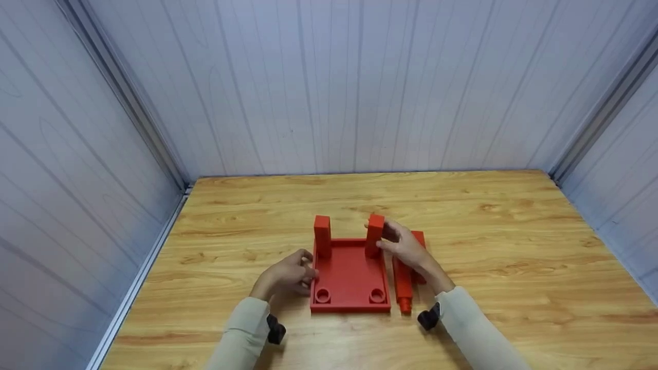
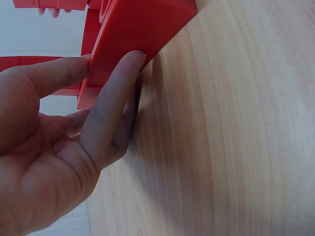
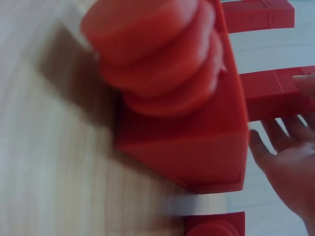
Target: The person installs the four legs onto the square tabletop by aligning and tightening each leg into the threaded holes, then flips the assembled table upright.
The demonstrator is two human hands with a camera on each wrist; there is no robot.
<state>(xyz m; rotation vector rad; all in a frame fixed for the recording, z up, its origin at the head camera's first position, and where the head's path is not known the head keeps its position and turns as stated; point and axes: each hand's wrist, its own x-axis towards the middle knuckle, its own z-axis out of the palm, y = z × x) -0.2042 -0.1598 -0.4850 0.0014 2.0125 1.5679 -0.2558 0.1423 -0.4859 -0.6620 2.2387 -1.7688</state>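
Note:
A red square tabletop (image 1: 351, 277) with a raised rim lies underside up, round sockets showing at its two near corners. Red square legs stand upright at both far corners, the left leg (image 1: 323, 234) on its own. My right hand (image 1: 406, 248) grips the right leg (image 1: 375, 231), thumb on the near side and fingers behind. At the tabletop's left edge, my left hand (image 1: 291, 273) holds the rim; the left wrist view shows thumb and finger against the tabletop's wall (image 2: 133, 29).
Right of the tabletop, a loose red leg (image 1: 402, 280) lies with its threaded round end toward me. Another loose leg (image 1: 419, 240) lies beside it, partly under my right forearm. The wooden table (image 1: 247, 205) meets pale wall panels (image 1: 329, 103) at the back and sides.

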